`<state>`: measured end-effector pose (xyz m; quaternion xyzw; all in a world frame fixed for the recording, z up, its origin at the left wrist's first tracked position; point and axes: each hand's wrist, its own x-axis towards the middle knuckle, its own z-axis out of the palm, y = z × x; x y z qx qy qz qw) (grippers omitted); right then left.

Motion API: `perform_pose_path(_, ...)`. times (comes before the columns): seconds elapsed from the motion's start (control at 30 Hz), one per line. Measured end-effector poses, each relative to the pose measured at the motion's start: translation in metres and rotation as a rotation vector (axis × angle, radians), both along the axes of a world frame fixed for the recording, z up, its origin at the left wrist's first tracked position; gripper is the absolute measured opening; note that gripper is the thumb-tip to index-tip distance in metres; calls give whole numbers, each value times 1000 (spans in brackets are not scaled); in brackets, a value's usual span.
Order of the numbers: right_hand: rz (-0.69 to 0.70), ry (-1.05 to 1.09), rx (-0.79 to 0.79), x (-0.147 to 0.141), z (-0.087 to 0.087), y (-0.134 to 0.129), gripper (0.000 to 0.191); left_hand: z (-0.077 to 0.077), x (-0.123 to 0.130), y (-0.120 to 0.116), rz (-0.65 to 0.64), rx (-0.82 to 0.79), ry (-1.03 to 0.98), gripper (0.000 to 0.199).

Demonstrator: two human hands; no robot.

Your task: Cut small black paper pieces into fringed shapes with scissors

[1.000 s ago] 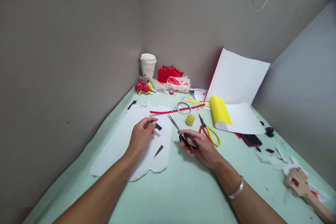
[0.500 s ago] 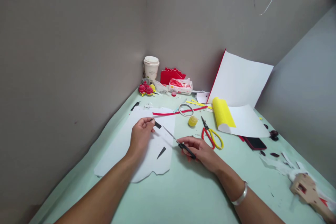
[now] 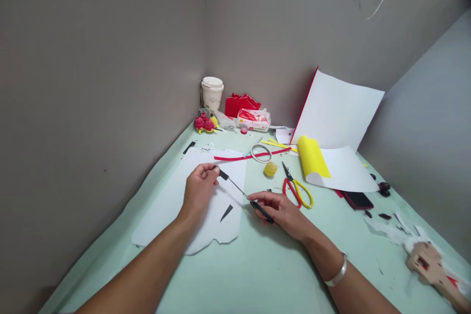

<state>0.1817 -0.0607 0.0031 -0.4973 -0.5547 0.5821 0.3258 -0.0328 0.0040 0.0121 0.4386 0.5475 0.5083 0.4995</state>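
Grey walls (image 3: 121, 83), head view: meeting in a corner beyond both grips. Pale green tabletop (image 3: 235, 279): left edge along the wall, left of left grip; unbroken green surface on the near side of right grip. Left grip (image 3: 200, 186): one, pinching black strip (image 3: 223, 174) over white sheet (image 3: 169, 196). Right grip (image 3: 281, 212): one, grasping black-handled scissors (image 3: 263, 212), blade tips at the strip. Black sliver (image 3: 226, 213): on sheet, between grips. Beyond right grip: yellow roll (image 3: 270, 169), red-and-yellow-handled tool (image 3: 289, 177), propped white card (image 3: 340, 108). Well right: phone (image 3: 357, 200), tan glue gun (image 3: 427, 261). Far beyond left grip: lidded cup (image 3: 212, 93).
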Motion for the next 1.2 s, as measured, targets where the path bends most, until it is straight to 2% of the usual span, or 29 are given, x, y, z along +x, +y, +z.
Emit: perform_pose_path(1.2,11,-20,13,1,0,0,31,-1,-1,0,-35,26,56,22)
